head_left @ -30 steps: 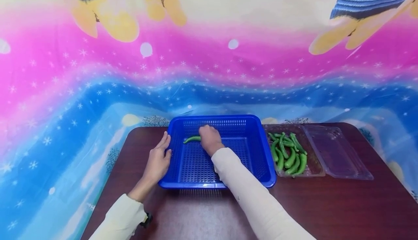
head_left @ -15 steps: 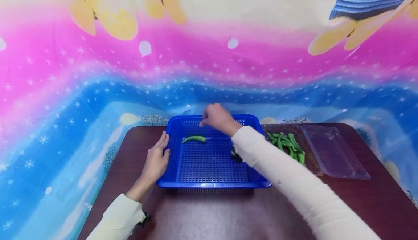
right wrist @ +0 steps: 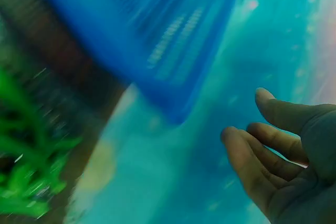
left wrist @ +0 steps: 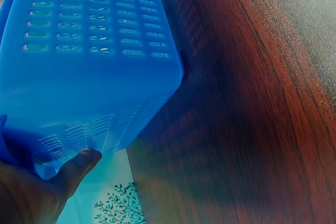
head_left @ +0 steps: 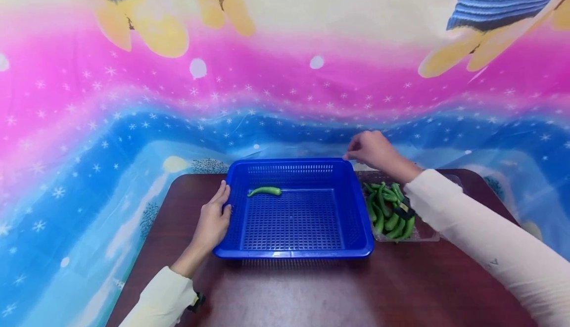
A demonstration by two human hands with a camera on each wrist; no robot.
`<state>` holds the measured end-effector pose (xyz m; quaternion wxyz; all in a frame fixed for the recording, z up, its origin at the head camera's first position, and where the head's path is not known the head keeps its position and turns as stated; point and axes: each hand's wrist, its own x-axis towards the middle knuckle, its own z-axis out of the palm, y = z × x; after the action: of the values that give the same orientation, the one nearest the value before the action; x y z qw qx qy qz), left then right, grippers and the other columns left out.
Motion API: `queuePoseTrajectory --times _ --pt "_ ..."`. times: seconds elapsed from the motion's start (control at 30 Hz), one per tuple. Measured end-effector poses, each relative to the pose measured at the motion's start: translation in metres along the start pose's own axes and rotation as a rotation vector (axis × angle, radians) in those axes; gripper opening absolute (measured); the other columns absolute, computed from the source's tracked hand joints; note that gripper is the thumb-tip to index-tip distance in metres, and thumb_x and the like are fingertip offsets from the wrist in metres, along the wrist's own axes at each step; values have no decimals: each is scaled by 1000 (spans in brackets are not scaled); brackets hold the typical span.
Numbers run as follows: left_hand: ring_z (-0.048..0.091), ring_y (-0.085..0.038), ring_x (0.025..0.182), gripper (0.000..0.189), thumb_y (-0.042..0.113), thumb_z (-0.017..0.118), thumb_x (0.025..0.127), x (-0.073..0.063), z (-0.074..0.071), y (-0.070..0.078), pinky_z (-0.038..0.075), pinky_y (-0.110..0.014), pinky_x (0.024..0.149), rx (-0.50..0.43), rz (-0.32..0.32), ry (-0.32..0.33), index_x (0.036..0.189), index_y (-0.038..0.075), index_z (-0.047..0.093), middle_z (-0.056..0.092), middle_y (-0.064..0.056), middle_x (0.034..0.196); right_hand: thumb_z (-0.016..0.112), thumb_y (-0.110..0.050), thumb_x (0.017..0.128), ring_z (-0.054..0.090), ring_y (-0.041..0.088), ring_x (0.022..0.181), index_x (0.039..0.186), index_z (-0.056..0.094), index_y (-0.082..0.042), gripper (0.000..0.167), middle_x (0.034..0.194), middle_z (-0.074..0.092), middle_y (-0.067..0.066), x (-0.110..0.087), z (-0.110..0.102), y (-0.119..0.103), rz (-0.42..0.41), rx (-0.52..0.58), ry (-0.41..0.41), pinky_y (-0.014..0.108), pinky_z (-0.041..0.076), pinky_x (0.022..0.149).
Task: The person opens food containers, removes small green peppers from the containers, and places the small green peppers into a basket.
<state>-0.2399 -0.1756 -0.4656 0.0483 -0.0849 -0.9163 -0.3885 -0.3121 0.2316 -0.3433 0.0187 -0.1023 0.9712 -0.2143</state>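
Note:
A blue plastic basket (head_left: 291, 253) with slotted walls stands on the table. Inside it, toward the back left, lies one green chili pepper (head_left: 264, 191). My left hand (head_left: 213, 220) rests against the basket's left side with its fingers extended; the left wrist view has a digit (left wrist: 79, 166) touching the outer wall. Above the back right corner of the basket is my right hand (head_left: 374, 151), holding nothing. Its fingers are loosely bent, thumb apart from them, in the right wrist view. Several green chili peppers (head_left: 393, 222) lie in a clear plastic box (head_left: 429, 233) right of the basket.
The box's clear lid is mostly hidden behind the right sleeve (head_left: 481, 248). The brown wooden table (head_left: 289, 292) has its back edge against a printed cloth backdrop (head_left: 285, 89).
My right hand let go of the chili pepper in the basket, rose and moved right to the basket's back right corner. The left hand stayed at the basket's left side.

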Motion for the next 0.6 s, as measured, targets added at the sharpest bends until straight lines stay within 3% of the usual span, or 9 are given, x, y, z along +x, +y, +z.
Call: queuePoseTrajectory --times 0.07,0.17,0.27,0.4,0.6 --pt "39 -36 148 55 3 49 105 -1 -1 -1 54 -37 85 14 -7 2 157 -2 33 22 -11 170 76 -20 92 69 21 74 101 76 1 22 90 77 15 -9 2 18 5 -5 10 39 58 70" --pt "39 -36 148 55 3 50 105 -2 -1 -3 51 -35 78 26 -18 4 157 -1 33 22 -10 170 75 -18 93 69 20 74 97 76 0 19 90 77 14 -23 9 41 12 -5 6 42 58 73" --pt "35 -35 149 55 2 50 104 -1 -1 -3 50 -36 86 26 -4 7 157 -2 33 22 -11 170 73 -16 93 64 16 64 95 76 0 17 84 77 10 -36 19 61 39 -1 -30 38 54 65" --pt "36 -35 149 55 2 50 104 1 1 -2 51 -39 88 9 17 11 156 -2 33 22 -12 170 71 -16 95 51 12 54 87 73 -3 16 68 68 3 -49 33 80 114 1 -98 31 44 55" --pt "33 -34 150 55 0 49 104 3 2 0 51 -43 95 3 5 10 157 -2 32 21 -11 170 74 -17 91 60 15 62 93 72 -3 14 82 73 10 -67 55 88 157 12 -145 33 49 62"
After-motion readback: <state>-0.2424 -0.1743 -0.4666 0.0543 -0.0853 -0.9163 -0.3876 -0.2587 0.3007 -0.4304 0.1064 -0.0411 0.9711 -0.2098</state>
